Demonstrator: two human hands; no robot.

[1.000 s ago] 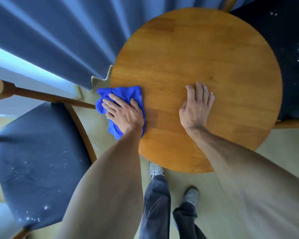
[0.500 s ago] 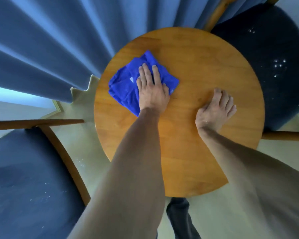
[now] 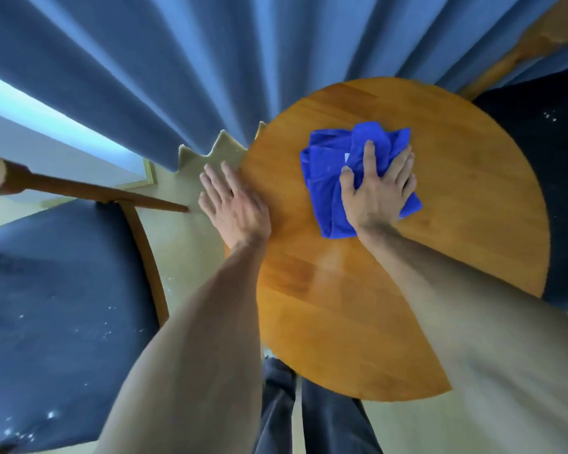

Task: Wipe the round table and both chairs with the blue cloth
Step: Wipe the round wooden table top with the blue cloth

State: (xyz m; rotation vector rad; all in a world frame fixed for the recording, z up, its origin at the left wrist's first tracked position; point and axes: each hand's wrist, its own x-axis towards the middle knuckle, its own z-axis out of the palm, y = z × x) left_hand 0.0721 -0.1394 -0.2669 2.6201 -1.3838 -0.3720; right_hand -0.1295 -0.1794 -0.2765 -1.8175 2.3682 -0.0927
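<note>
Hands, two, bare, forearms entering from the near edge of the view. Right hand (image 3: 379, 188): palm down on the blue cloth (image 3: 328, 178), fingers spread and nearly straight, pointing away from the person, pressing the fabric flat against the worktop (image 3: 440, 257); nothing gripped. Left hand (image 3: 233, 204): palm down, fingers straight and together, angled away and slightly to the left, lying across the worktop's left rim with the fingertips out past the edge over the floor (image 3: 191, 244); relaxed, holding nothing.

Blue cloth: one, bunched and creased, on the far half of the round wooden worktop, a little left of its middle. Long axis runs roughly near to far, tilting slightly rightward toward the person. A small pale tag shows beside the right thumb; any writing on it is too small to read.

Left chair (image 3: 56, 290): dark blue seat with pale specks, wooden frame, just left of the worktop.

Right chair (image 3: 551, 152): dark seat with pale specks, wooden frame, at the worktop's right.

Curtain (image 3: 164, 70): blue, pleated, hanging beyond the worktop.

Trouser legs (image 3: 276, 407): dark, below the worktop's near edge.
</note>
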